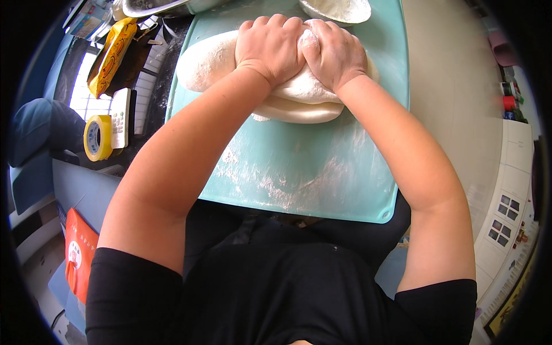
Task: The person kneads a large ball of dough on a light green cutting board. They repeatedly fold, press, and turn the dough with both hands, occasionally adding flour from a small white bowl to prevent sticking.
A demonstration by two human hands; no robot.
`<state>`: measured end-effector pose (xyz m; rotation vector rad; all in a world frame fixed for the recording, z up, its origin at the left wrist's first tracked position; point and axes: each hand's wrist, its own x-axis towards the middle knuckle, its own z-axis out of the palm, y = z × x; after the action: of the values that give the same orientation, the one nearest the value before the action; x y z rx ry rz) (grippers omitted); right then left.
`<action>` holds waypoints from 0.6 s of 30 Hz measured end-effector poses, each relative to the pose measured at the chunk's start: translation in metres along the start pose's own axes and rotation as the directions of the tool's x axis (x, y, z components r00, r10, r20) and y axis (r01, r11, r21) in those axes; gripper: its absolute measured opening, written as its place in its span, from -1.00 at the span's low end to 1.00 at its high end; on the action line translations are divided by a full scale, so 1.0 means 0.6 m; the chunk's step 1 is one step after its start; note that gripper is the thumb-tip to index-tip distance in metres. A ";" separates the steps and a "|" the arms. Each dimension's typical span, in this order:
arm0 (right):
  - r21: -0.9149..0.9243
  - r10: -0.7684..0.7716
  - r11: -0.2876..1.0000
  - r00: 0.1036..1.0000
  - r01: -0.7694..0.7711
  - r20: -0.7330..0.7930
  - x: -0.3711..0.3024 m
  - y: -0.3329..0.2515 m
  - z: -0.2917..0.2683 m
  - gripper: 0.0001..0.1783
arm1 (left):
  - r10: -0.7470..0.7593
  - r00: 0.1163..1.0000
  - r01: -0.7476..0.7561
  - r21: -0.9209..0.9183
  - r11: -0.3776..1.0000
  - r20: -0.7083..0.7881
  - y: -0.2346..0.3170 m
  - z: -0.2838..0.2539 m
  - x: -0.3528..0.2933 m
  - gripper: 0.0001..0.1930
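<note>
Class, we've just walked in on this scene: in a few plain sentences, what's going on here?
A person has both bare hands on a large mass of pale dough, the left hand and right hand side by side. The dough lies on a green board streaked with white powder. A bowl holding white powder is at the board's far end.

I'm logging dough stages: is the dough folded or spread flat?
Folded: under the left hand and right hand, the dough shows one thick layer lying over another, with a crease between them.
</note>
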<state>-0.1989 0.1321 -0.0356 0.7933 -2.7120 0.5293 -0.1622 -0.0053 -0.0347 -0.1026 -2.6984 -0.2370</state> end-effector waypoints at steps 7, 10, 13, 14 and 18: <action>0.055 0.165 0.983 0.978 -0.173 0.125 0.023 -0.001 -0.008 -0.57 | -0.023 0.998 0.024 -0.031 0.999 0.050 -0.008 0.016 0.028 -0.64; 0.042 0.193 0.979 0.970 -0.201 0.148 0.026 -0.005 -0.010 -0.58 | -0.039 0.997 0.041 -0.022 0.999 0.063 -0.009 0.011 0.028 -0.67; -0.091 0.151 0.985 0.988 -0.149 0.018 0.017 -0.008 -0.008 -0.58 | -0.024 0.999 0.025 -0.010 1.000 0.046 -0.009 0.006 0.020 -0.65; -0.137 0.140 0.981 0.990 -0.134 0.035 0.011 -0.008 -0.004 -0.57 | -0.031 0.996 0.031 0.001 1.000 0.089 -0.008 0.009 0.014 -0.63; 0.017 0.123 0.992 0.992 -0.124 0.023 -0.037 -0.030 -0.034 -0.57 | -0.034 0.990 0.070 -0.262 0.962 0.139 -0.010 -0.039 -0.013 -0.64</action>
<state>-0.1676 0.1369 -0.0201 0.6420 -2.7938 0.5767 -0.1464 -0.0159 -0.0177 -0.1315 -2.7888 -0.6309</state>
